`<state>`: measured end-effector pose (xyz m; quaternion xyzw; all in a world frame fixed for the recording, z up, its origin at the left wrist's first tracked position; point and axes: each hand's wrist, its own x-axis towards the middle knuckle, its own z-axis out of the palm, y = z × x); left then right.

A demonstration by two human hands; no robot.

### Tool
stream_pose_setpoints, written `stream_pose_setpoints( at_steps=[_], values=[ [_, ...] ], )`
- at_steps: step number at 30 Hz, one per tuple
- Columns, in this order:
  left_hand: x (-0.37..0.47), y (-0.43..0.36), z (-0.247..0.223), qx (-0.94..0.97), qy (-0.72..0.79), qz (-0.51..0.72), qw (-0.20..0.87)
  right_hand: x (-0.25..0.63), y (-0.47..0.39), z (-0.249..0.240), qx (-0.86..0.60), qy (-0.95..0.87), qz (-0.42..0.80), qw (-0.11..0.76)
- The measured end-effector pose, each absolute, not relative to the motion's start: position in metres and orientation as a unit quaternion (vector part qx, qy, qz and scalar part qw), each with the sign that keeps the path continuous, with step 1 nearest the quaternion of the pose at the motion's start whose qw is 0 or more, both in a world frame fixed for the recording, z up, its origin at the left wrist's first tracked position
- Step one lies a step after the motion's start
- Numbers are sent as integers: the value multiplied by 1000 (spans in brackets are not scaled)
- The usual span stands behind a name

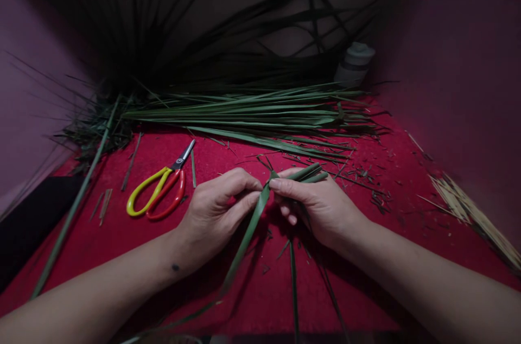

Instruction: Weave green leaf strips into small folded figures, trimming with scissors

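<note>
Near the middle of the red cloth, my left hand [222, 205] is closed, its thumb and forefinger pinching a long green leaf strip [250, 230] that trails down toward the front edge. My right hand [315, 197] is closed around a small bundle of folded green leaves [307, 172], thumb on top near a knot-like crossing. The fingertips of both hands are close together at that crossing. Scissors [166, 184] with one yellow and one red handle lie partly open to the left of my left hand.
Long green leaves [244, 116] lie across the back of the red cloth [220, 157]. A pale container [355, 64] stands at the back right. Thin sticks [468, 208] lie at the right edge, dark clippings [366, 176] nearby, and a long stalk [81, 189] slants down the left side.
</note>
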<state>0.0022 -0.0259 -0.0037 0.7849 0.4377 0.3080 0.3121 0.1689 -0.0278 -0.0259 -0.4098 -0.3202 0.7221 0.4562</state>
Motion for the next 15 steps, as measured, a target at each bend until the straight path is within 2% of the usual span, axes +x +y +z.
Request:
stream_pose_setpoints(
  at_steps=[9, 15],
  values=[
    [6, -24, 6, 706, 461, 276, 461, 166, -32, -23, -459, -371, 636, 497],
    [7, -25, 1, 680, 485, 325, 444, 164, -36, -18, -468, -456, 587, 478]
  ],
)
